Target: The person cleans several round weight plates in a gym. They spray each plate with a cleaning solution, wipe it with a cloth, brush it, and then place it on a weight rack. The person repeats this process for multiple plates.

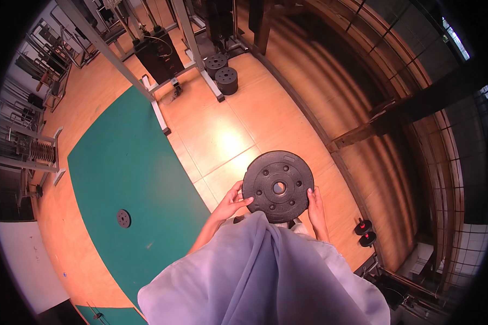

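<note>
A round black weight plate (268,174) with a centre hole is held up in front of my body between both hands. My left hand (229,203) grips its left edge, thumb on the upper face and fingers at the rim. On the opposite edge, my right hand (316,203) has its fingers against the rim; part of that hand is hidden by the plate. A smaller weight plate (123,218) lies flat on the green mat (134,162) to the left. Stacked weight plates (226,81) stand on the tiled floor by a machine's foot.
A cable machine's metal frame (191,36) with a black weight stack (158,55) stands ahead. More gym machines (40,150) line the left. A dumbbell (365,232) lies at the right beside a dark floor rail (309,109) along a mirror-like wall.
</note>
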The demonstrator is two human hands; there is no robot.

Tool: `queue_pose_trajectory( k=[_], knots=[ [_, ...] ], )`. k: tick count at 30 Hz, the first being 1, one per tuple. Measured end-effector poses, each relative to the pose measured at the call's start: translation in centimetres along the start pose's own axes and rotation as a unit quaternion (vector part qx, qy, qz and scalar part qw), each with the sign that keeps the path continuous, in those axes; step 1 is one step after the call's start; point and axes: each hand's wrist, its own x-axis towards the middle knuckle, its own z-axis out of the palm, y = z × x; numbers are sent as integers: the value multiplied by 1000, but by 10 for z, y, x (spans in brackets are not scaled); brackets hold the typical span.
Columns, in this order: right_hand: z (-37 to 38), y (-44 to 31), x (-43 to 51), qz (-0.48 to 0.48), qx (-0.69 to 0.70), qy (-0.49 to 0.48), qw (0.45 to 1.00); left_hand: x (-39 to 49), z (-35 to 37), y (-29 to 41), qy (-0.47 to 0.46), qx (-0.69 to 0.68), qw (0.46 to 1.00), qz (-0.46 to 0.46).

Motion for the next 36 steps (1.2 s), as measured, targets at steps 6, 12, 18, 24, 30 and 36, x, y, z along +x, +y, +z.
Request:
queue_pose_trajectory(
  k=[6, 12, 18, 24, 30, 36],
  knots=[
    [16, -80, 199, -76, 7, -72, 994, 140, -28, 97, 74, 8, 995, 64],
    [73, -113, 376, -25, 15, -177, 984, 261, -111, 132, 210, 97, 971, 63],
    [159, -86, 536, 133, -102, -183, 969, 388, -241, 113, 278, 183, 943, 3],
    [253, -15, 718, 168, -110, -211, 957, 542, -384, 78, 276, 211, 935, -69],
    [335, 70, 887, 211, -170, -214, 939, 677, -486, 18, 366, 178, 905, -126],
    [394, 130, 1012, 191, -224, -255, 921, 771, -563, -38, 388, 157, 893, -164]
  ],
)
